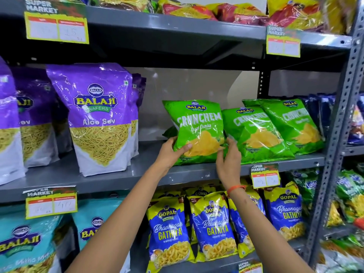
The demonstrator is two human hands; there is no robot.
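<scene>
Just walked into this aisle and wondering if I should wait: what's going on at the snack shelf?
A person is handling a green Crunchem packet on the middle shelf. The left hand grips its lower left corner, thumb across the front, and the right hand holds its lower right edge. The packet stands upright at the shelf front, with more green packets leaning just to its right and purple Aloo Sev pouches to its left. Whether it is going on or coming off cannot be told.

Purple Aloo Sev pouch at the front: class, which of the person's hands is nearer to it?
Left. The left hand grips the left edge of the green Crunchem packet, just right of the Aloo Sev pouch; the right hand holds that packet's right edge, farther off.
</scene>
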